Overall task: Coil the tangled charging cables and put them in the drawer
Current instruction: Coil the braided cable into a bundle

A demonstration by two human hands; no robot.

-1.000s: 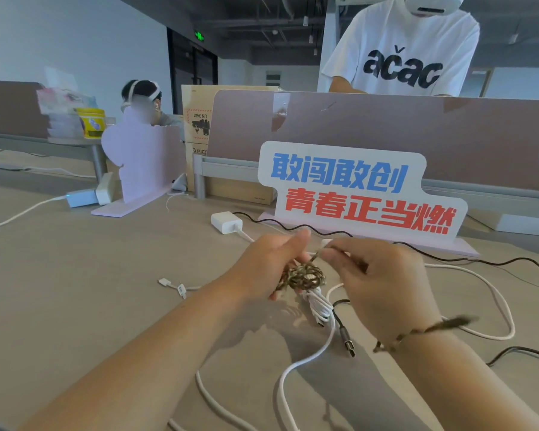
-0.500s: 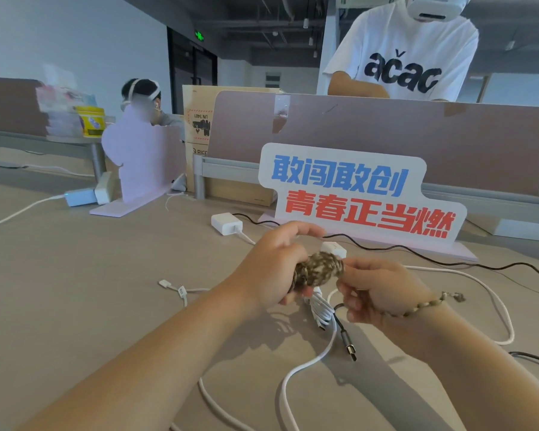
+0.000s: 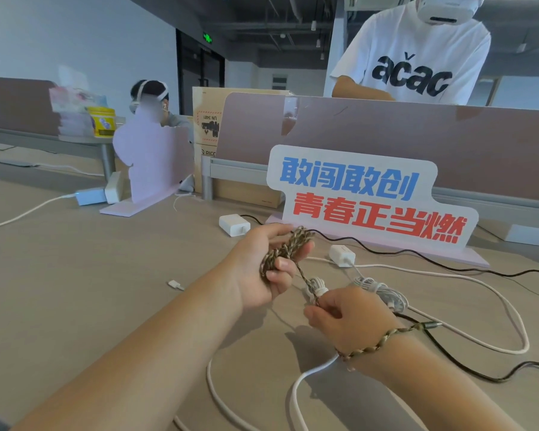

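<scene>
**Hands draw apart to wind another loop of braided cable**

My left hand [image 3: 268, 265] and right hand [image 3: 352, 318] met around a tight bundle half a second ago. They are now separated above the near middle of the bench. The left hand's curled fingers clutch the loops of the braided brown-and-tan charging cable [image 3: 288, 247]. The right hand, lower and nearer me, pinches the strand running down from them, and the cable's tail lies across that wrist. I judge another turn is being wound, so the coil is unfinished; no drawer is visible.

Beneath stretches the long beige bench [image 3: 75, 275], with a dusty-pink desk divider [image 3: 417, 144] along its far edge. A white standing sign with blue and red characters [image 3: 367, 197] stands before the divider. A bundled white cable [image 3: 383, 290], a thin black cable [image 3: 448, 269] and a white square charger brick [image 3: 234, 224] lie nearby.
</scene>
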